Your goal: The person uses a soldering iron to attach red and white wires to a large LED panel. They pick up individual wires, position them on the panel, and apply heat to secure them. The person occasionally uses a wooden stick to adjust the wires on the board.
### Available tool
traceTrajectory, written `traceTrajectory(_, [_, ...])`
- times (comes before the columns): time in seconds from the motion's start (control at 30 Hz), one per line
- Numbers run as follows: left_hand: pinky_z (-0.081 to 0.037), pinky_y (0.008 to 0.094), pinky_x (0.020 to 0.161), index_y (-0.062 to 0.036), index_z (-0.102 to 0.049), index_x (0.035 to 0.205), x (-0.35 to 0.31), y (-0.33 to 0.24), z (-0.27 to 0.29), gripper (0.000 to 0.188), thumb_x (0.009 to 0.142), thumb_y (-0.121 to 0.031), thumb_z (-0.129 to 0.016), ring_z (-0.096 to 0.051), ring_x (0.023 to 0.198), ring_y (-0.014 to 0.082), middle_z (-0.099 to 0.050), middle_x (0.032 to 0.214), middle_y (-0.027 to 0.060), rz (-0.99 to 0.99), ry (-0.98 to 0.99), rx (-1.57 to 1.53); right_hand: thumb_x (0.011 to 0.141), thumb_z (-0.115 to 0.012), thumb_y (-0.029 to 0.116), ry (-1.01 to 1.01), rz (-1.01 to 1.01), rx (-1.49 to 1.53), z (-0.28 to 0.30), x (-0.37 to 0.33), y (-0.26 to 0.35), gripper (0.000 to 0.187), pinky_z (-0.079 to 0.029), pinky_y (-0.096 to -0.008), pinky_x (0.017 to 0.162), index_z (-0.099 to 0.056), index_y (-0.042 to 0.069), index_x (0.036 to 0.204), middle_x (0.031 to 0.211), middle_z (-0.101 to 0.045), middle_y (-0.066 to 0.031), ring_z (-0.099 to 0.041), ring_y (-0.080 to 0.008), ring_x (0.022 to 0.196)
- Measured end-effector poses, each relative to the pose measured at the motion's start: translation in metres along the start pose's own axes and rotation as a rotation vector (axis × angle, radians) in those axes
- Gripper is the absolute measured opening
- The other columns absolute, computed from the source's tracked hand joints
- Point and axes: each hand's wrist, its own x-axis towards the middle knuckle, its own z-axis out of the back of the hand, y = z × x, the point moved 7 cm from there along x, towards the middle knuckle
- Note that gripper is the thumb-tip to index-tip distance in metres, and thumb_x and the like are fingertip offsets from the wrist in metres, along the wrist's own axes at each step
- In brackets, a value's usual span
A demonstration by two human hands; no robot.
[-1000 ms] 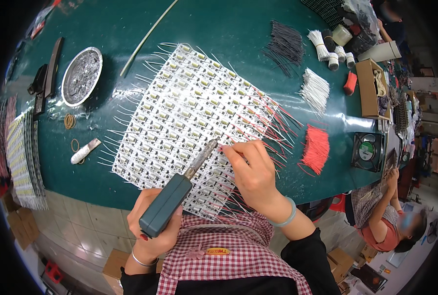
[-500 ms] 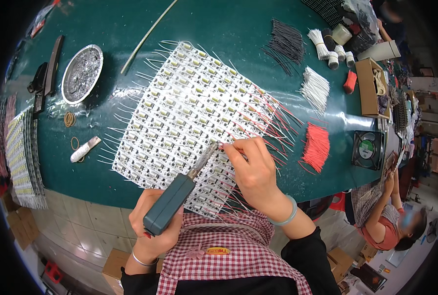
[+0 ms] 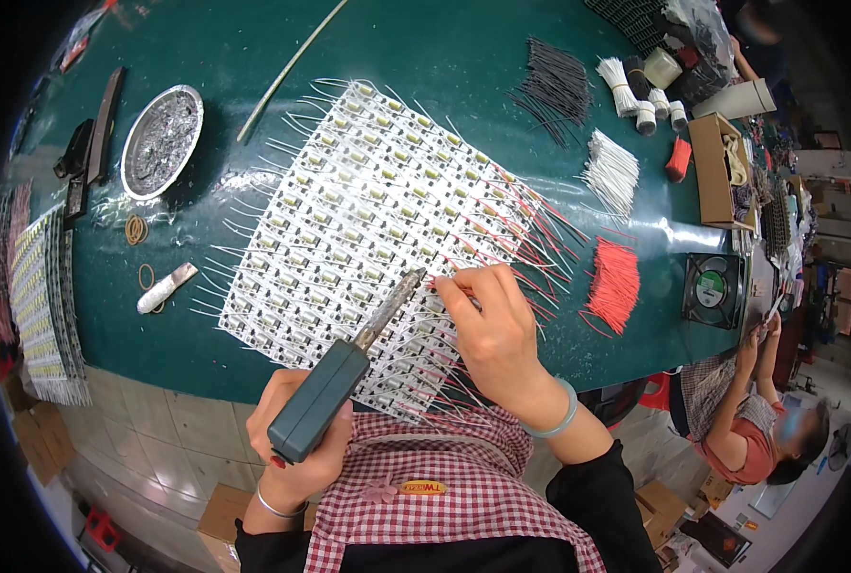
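My left hand (image 3: 309,472) is wrapped round the green handle of a soldering iron (image 3: 318,401). Its metal tip points up and right, over a white panel of small circuit boards (image 3: 349,205), close to the fingertips of my right hand (image 3: 494,329). Thumb and forefinger of that hand pinch a thin wire (image 3: 432,283), reddish at its end, against the panel; most of it is hidden by the fingers. White wires stick out along the panel's left side. Red and white ones stick out along its right side.
On the green table lie bundles of red wires (image 3: 613,286), white wires (image 3: 611,177) and black wires (image 3: 554,81). A bowl of metal scraps (image 3: 161,143) stands at left, near rubber bands (image 3: 136,229). At right are a fan (image 3: 713,289), a cardboard box (image 3: 716,172) and a seated co-worker (image 3: 740,439).
The soldering iron has shifted slightly left, its tip now a little apart from the right fingertips. My right hand has stayed almost still. The co-worker's hands have moved a little.
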Motion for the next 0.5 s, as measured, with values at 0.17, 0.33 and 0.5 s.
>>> traceTrajectory(0.17, [-0.055, 0.0362, 0.068, 0.0057, -0.072, 0.09, -0.0007, 0.0019, -0.0017, 0.019, 0.071, 0.005, -0.076, -0.068, 0.078, 0.0308, -0.068, 0.086, 0.0157, -0.008, 0.016, -0.005, 0.071, -0.066, -0.003, -0.001, 0.0, -0.01, -0.0004, 0.0005, 0.0011, 0.033, -0.048, -0.0346, 0.067, -0.066, -0.004, 0.104, 0.095, -0.058, -0.0103, -0.055, -0.0261, 0.084])
traceTrajectory(0.33, [-0.055, 0.036, 0.068, 0.0058, -0.072, 0.089, -0.002, 0.0055, -0.0066, 0.019, 0.07, 0.007, -0.075, -0.068, 0.077, 0.0297, -0.068, 0.086, 0.0154, -0.015, 0.022, -0.021, 0.072, -0.066, -0.003, -0.01, -0.003, -0.014, 0.0003, 0.0, 0.0019, 0.032, -0.049, -0.0348, 0.067, -0.066, -0.005, 0.104, 0.094, -0.058, -0.011, -0.055, -0.0265, 0.084])
traceTrajectory(0.5, [-0.054, 0.0351, 0.066, 0.0056, -0.072, 0.089, -0.0009, 0.0073, -0.0089, 0.018, 0.071, 0.007, -0.075, -0.067, 0.075, 0.0284, -0.067, 0.083, 0.0148, -0.004, 0.02, -0.036, 0.072, -0.067, -0.003, -0.016, 0.001, -0.031, -0.001, -0.0003, 0.0029, 0.032, -0.049, -0.0349, 0.067, -0.067, -0.006, 0.104, 0.094, -0.057, -0.0116, -0.055, -0.0269, 0.083])
